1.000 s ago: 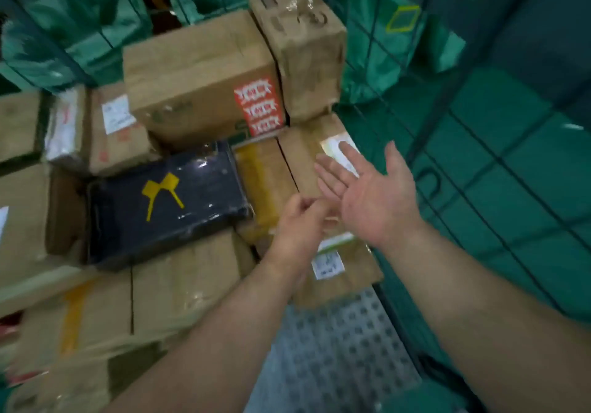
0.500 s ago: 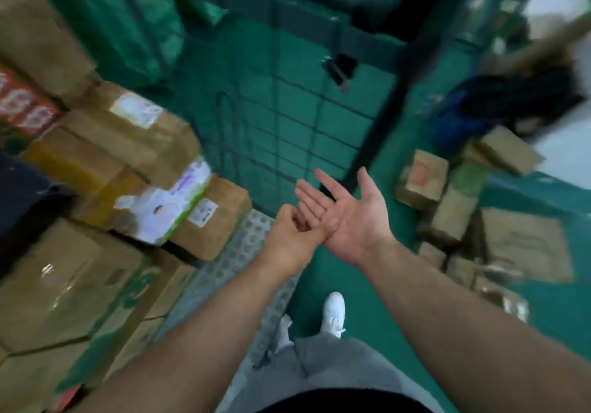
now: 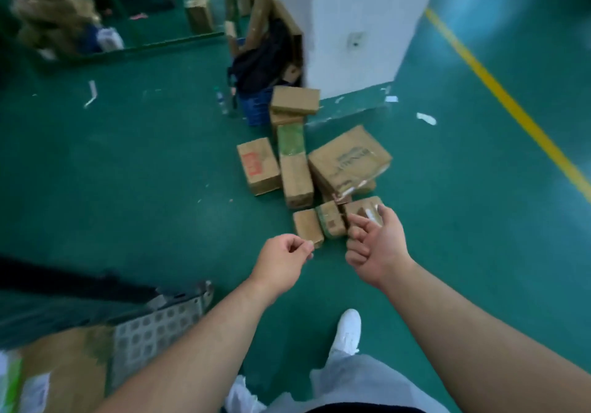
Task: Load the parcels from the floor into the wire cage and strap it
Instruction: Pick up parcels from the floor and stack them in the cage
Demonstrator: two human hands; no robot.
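Several brown cardboard parcels lie in a heap on the green floor ahead: a large flat box (image 3: 350, 159), a box with a red label (image 3: 258, 165), a long narrow box (image 3: 295, 175) and small ones (image 3: 307, 226) nearest me. My left hand (image 3: 281, 264) and my right hand (image 3: 377, 246) hang in the air in front of the heap, fingers loosely curled, holding nothing. The wire cage's perforated metal floor (image 3: 153, 329) and a loaded parcel (image 3: 64, 368) show at the lower left.
A white pillar (image 3: 361, 25) stands behind the heap, with a blue crate (image 3: 256, 108), dark bag and leaning cardboard beside it. A yellow floor line (image 3: 511, 105) runs at the right. More boxes sit far left. My white shoe (image 3: 348, 329) is below.
My view has swung right, from the stacked parcels in the cage to the heap on the floor. My hands have parted and their fingers have curled loosely.
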